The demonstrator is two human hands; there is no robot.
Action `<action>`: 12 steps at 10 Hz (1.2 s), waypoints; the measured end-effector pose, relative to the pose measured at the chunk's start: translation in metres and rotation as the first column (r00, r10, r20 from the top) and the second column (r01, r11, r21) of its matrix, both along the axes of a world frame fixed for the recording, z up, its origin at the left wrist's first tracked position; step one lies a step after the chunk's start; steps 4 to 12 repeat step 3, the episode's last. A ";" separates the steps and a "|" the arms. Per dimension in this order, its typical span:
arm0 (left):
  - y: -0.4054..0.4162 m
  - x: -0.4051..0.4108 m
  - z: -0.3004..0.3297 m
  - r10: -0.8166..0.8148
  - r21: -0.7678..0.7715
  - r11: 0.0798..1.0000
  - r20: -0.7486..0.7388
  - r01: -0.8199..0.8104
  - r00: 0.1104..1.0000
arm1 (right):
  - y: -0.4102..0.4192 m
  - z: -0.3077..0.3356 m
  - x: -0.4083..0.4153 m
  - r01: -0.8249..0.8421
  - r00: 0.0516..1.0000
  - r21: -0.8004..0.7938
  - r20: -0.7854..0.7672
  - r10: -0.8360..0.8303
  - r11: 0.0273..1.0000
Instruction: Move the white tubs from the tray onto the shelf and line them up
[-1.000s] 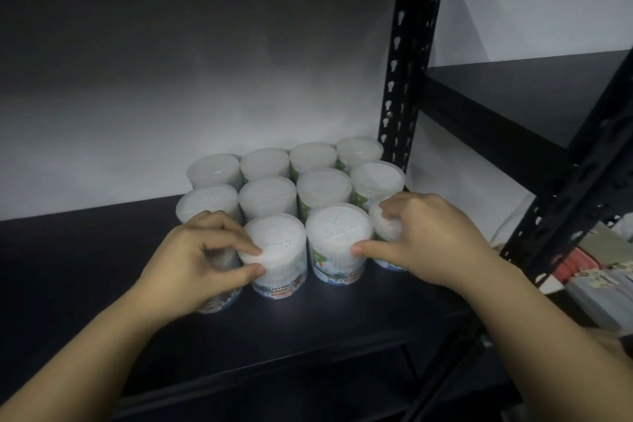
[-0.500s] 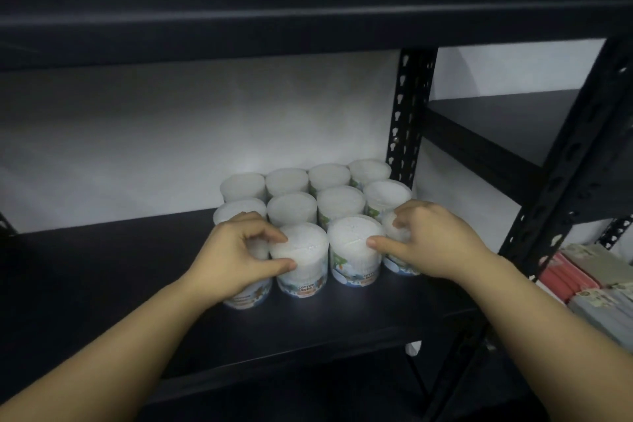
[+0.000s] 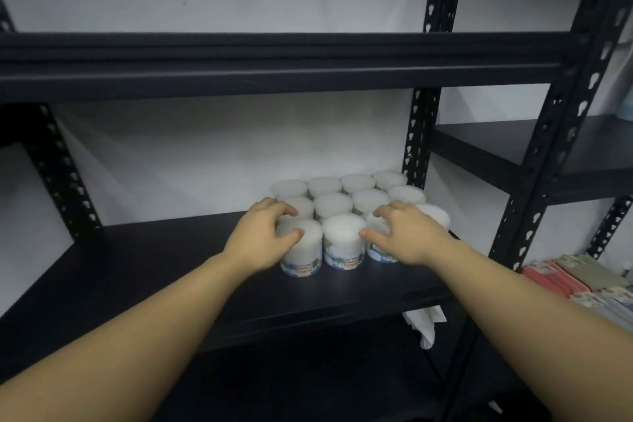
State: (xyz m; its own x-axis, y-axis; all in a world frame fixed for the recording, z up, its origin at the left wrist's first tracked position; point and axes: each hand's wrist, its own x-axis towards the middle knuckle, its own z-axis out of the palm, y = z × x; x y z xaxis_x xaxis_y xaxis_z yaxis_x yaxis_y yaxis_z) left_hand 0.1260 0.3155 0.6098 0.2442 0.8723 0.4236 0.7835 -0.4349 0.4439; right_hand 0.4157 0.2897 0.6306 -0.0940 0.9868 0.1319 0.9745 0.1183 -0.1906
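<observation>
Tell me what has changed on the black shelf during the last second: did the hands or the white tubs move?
The view drew back and tilted up. The left hand still cups the front-left white round plastic tub. The right hand has opened slightly; its fingers spread over the front-right tub. The block of tubs remains in three rows on the black metal shelf, and no tub was lifted.

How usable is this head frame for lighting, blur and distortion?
Head view: dim overall, and the black shelf loses surface detail; the white tubs glow and their tops blend together, labels only partly readable. Both the left hand and the right hand look slightly soft, as from motion blur. Wide-angle bending shows in the leaning uprights at the right.
</observation>
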 end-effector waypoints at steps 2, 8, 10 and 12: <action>-0.045 -0.062 0.012 0.085 -0.093 0.991 -0.116 -0.096 0.990 | -0.033 0.006 -0.051 -0.083 0.994 -0.005 0.069 0.083 0.997; -0.065 -0.080 0.024 0.123 -0.164 0.975 -0.177 -0.152 0.977 | -0.048 0.014 -0.073 -0.117 0.990 -0.017 0.074 0.118 0.993; -0.065 -0.080 0.024 0.123 -0.164 0.975 -0.177 -0.152 0.977 | -0.048 0.014 -0.073 -0.117 0.990 -0.017 0.074 0.118 0.993; -0.065 -0.080 0.024 0.123 -0.164 0.975 -0.177 -0.152 0.977 | -0.048 0.014 -0.073 -0.117 0.990 -0.017 0.074 0.118 0.993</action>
